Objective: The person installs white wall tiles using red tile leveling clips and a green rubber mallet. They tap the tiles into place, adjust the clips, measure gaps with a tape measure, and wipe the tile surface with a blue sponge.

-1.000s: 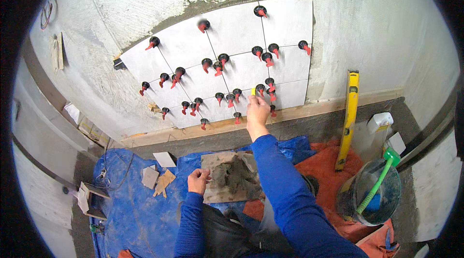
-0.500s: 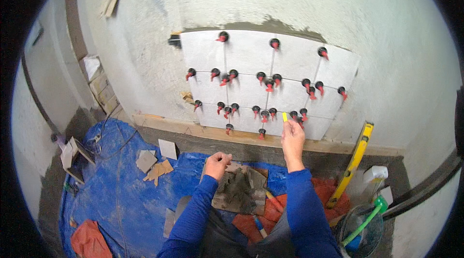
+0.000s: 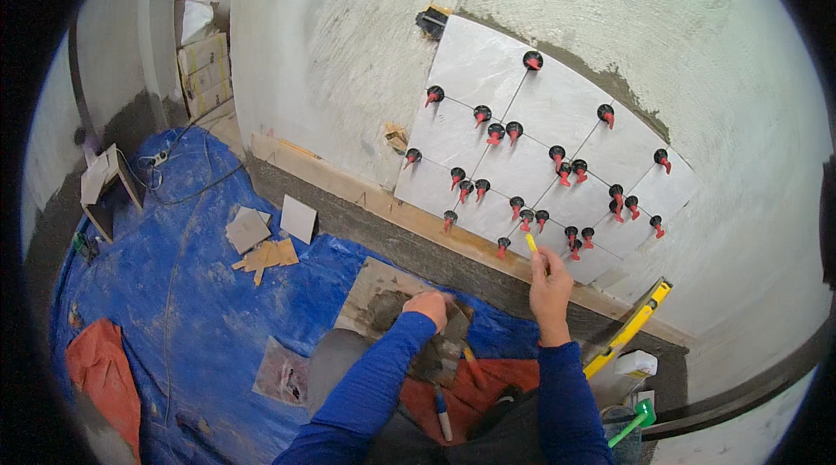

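Note:
My right hand [image 3: 551, 298] pinches a short yellow strip [image 3: 531, 242] in front of the lower edge of the tiled patch. Pale grey tiles [image 3: 475, 60] cover part of the wall, with several black round tile levelers with red handles [image 3: 533, 61] standing along their joints. Low down, my left hand [image 3: 428, 308] is over a board [image 3: 359, 291] smeared with grey mortar [image 3: 387, 310]. Its fingers look curled, and the back of the hand hides whatever is in them.
A yellow spirit level [image 3: 629, 330] leans at the right, by a white box [image 3: 637, 364] and a green-handled tool [image 3: 642, 414] in a bucket. Tile pieces [image 3: 298, 219] and cardboard scraps [image 3: 266, 258] lie on the blue tarp [image 3: 205, 299]. Two handled tools [image 3: 443, 417] rest near my legs.
The view has turned, so the tiles now slope down to the right. My left hand has moved in over the mortar. The yellow strip stays in my right hand.

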Available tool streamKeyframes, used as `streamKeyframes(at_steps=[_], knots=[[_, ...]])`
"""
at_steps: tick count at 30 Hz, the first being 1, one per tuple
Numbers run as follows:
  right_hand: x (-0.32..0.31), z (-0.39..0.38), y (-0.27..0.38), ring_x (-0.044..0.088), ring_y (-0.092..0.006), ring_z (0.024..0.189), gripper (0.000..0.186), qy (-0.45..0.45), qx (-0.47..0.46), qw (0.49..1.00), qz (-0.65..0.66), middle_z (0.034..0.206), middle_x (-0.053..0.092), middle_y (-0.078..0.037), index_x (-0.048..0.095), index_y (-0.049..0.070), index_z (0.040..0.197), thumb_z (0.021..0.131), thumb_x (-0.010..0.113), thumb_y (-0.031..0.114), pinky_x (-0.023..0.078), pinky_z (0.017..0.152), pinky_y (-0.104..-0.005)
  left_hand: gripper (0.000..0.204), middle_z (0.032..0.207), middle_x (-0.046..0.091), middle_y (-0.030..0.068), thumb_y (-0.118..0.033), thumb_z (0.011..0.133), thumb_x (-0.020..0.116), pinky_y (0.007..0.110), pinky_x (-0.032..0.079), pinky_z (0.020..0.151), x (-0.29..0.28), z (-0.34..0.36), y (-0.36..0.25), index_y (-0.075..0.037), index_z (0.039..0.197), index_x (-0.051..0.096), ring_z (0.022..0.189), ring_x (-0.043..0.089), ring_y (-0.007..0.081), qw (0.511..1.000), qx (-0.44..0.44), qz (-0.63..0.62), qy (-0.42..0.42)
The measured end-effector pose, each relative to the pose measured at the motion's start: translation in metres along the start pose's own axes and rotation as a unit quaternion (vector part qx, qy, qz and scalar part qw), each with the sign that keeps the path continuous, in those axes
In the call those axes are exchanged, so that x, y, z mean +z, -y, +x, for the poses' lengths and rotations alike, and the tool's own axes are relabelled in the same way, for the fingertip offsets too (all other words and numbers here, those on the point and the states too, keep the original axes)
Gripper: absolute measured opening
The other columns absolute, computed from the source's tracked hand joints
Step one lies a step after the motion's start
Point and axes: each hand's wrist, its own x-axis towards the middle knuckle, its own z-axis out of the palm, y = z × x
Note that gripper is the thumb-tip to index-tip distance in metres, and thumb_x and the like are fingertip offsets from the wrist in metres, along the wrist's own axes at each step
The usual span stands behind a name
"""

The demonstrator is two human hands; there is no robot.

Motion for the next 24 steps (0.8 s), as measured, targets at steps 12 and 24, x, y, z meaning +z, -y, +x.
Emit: streamKeyframes(at_steps=[12,24], knots=[[0.047,0.054,0.051,0.07,-0.0376,0.088,0.024,0.023,-0.106,0.991,-0.082,0.095,0.073,-0.019,0.073,0.006,0.115,0.099,0.064,0.022,0.053,0.077,-0.0448,0.047,0.123,0.07,0.0209,-0.029,0.089,0.074,0.05,0.052,0.1,-0.02,-0.007,-0.001,-0.012,0.132,0.067,0.115,0.066,0.0383,0.987,0.111,-0.113,-0.039],[0.009,0.018,0.006,0.071,-0.0397,0.083,0.015,0.169,-0.232,0.938,-0.193,0.095,0.073,-0.017,0.072,0.011,0.104,0.094,0.065,0.019,0.055,0.072,-0.048,0.044,0.122,0.071,0.02,-0.031,0.089,0.074,0.049,0.053,0.098,-0.033,0.004,0.007,-0.011,0.128,0.069,0.111,0.068,0.0397,0.986,0.097,-0.123,-0.058]])
